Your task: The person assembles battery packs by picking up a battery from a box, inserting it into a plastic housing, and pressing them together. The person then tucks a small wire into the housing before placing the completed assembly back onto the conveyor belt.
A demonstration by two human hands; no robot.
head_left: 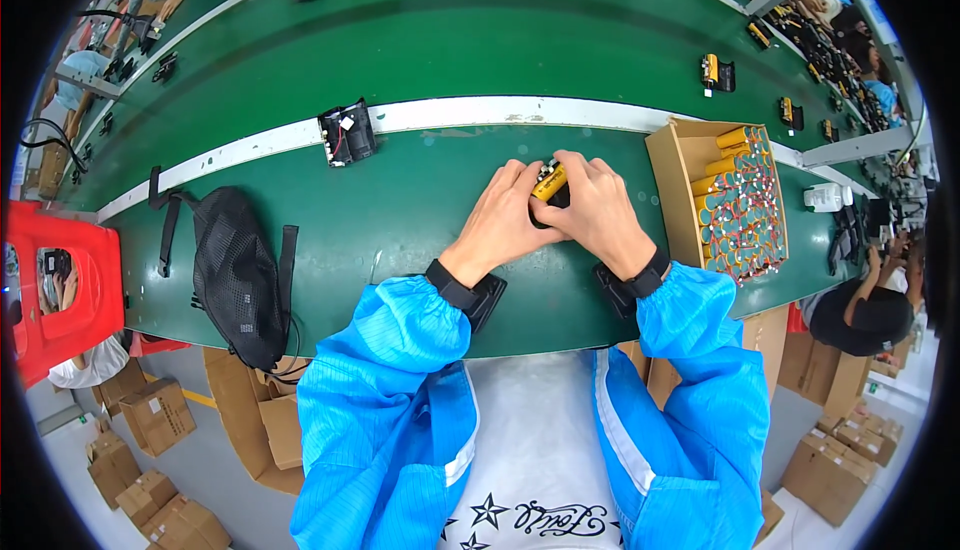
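Between my two hands, above the green workbench, is a black plastic housing with a yellow cylindrical battery (549, 183) in it. My left hand (503, 212) grips its left side, thumb and fingers bent around it. On the other side my right hand (598, 208) holds the same piece, its fingers pressed over the battery's top end. Much of the black housing is hidden by my fingers. A cardboard box (674, 190) of yellow batteries with red and white wires stands to the right of my right hand.
An open black housing (347, 134) with wires rests by the white rail (480, 114) at the back left. A black mesh bag (236, 270) lies on the left. Beyond the rail, several housings sit along a green belt (500, 45). A red stool (65, 285) stands far left.
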